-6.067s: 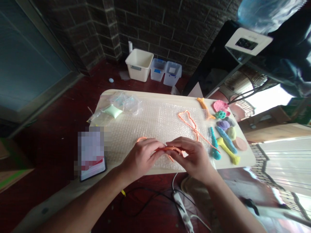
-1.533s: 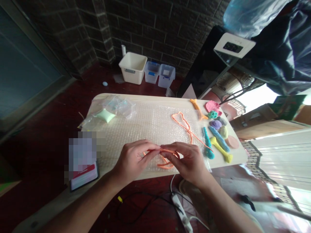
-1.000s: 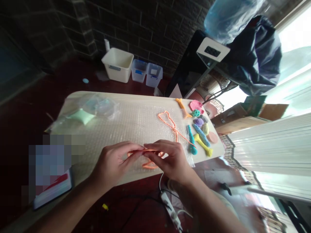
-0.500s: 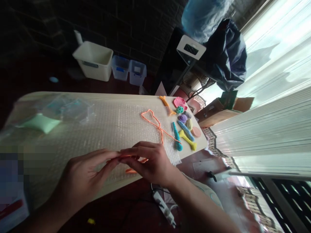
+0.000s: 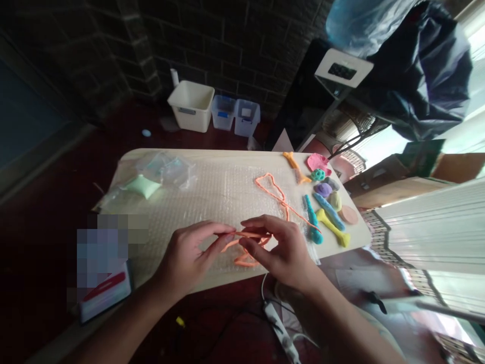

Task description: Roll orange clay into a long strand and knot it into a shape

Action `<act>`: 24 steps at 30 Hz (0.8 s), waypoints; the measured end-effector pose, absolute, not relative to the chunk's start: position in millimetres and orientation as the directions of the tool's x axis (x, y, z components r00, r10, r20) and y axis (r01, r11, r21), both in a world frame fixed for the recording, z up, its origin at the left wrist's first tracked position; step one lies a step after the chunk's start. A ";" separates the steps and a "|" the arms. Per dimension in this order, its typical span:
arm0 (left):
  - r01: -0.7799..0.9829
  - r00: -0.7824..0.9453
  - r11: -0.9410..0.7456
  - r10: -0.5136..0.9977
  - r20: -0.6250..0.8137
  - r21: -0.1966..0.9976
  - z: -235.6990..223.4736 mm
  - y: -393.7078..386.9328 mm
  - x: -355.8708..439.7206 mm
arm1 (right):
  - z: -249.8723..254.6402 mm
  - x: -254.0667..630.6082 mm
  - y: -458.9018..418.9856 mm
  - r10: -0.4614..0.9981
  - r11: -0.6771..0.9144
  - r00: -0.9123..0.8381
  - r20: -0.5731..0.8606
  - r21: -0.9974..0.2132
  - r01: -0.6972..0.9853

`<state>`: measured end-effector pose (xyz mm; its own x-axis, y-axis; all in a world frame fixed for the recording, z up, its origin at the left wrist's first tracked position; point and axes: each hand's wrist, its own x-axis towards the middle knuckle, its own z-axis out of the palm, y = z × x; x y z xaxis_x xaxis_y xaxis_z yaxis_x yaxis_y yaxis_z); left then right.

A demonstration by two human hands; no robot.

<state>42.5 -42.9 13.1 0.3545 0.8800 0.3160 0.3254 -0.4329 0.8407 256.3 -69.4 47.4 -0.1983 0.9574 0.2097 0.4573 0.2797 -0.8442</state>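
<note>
Table [image 5: 359, 236], at the near edge | bubble wrap [image 5: 212, 197] | left hand [image 5: 188, 251] pinches orange strand [image 5: 250, 234] above it; right hand [image 5: 285, 246] curls around strand, grip cannot be told | step: apparently finger-shaping | next seems to need gentle, even pressure

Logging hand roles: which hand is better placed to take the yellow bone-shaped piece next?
The right hand, probably: it is nearer the yellow piece; the left hand is farther off, pinching the orange strand, which also reaches the right hand.
</note>
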 end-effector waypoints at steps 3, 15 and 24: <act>0.310 0.369 -0.466 0.862 0.346 0.829 13.5 -42.9 43.4 | 45.1 256.4 -70.0 0.941 0.327 -0.243 0.236 -0.824 0.463; 0.279 0.337 -0.419 0.885 0.320 0.864 18.4 -45.8 45.8 | 43.8 255.5 -68.8 0.924 0.369 -0.269 0.273 -0.821 0.435; 0.274 0.337 -0.348 0.908 0.249 0.897 10.9 -44.5 45.4 | 44.9 258.5 -68.0 0.926 0.376 -0.225 0.304 -0.794 0.478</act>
<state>45.4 -44.5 10.9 0.3374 0.9077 0.2495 0.2739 -0.3482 0.8965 258.5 -68.0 44.9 -0.2247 0.9259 0.3035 0.4782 0.3762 -0.7936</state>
